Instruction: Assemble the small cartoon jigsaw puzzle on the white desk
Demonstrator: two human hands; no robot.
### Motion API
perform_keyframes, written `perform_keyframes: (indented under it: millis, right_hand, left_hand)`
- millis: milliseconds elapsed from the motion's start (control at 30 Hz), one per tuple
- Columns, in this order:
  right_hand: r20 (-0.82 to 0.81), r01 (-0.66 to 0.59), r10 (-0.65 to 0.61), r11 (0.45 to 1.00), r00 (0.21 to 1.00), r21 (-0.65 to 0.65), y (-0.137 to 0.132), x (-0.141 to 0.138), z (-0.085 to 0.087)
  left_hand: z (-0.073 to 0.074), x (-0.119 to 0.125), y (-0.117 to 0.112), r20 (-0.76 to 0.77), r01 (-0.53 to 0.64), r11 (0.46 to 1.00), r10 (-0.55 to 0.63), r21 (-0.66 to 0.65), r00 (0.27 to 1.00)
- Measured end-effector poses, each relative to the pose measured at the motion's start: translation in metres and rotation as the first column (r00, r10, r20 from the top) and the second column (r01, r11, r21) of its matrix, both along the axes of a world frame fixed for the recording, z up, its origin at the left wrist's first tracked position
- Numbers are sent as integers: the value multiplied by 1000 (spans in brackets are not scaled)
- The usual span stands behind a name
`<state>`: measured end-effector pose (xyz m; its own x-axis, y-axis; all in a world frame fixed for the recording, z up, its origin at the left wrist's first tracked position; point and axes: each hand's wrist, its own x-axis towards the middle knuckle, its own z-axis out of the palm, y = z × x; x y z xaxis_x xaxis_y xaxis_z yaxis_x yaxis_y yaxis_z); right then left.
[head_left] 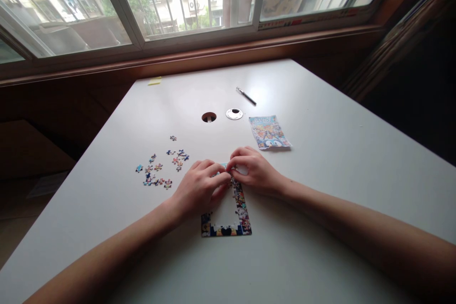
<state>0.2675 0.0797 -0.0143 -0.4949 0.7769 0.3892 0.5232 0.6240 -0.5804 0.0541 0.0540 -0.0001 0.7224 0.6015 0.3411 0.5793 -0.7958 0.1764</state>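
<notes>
A small, partly built jigsaw puzzle (228, 221) lies on the white table (320, 161) in front of me; its lower edge and right side are joined, the middle is bare. My left hand (201, 187) and my right hand (251, 168) meet over the puzzle's top edge. Both have their fingers curled and pinched together on small puzzle pieces there. The hands hide the puzzle's upper part. Several loose puzzle pieces (160, 168) lie scattered left of my left hand.
A printed picture leaflet (269, 132) lies beyond my right hand. Farther back are a round cable hole (209, 117), its silver cap (234, 113), a pen (246, 96) and a yellow note (154, 81). A window runs behind the table.
</notes>
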Motion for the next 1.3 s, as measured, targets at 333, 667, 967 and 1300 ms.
perform_keyframes:
  millis: [333,667,967,1300]
  right_hand:
    - [3,-1,1,1000,1000,-6,-1,0,1]
    - [6,-4,4,1000,1000,12,0,1,-2]
    - [13,1,-1,1000,1000,11,-1,0,1]
    - [16,2,-2,1000,1000,0,-1,0,1]
  left_hand:
    - [7,-3,-1,-91,32,999,-32,5,995]
    - [20,-3,-10,-203,102,995,-100,0,974]
    - [19,-6,-9,-134,76,996,-83,-55,987]
    - [11,-9,-10,-100,62,993,-72,-103,992]
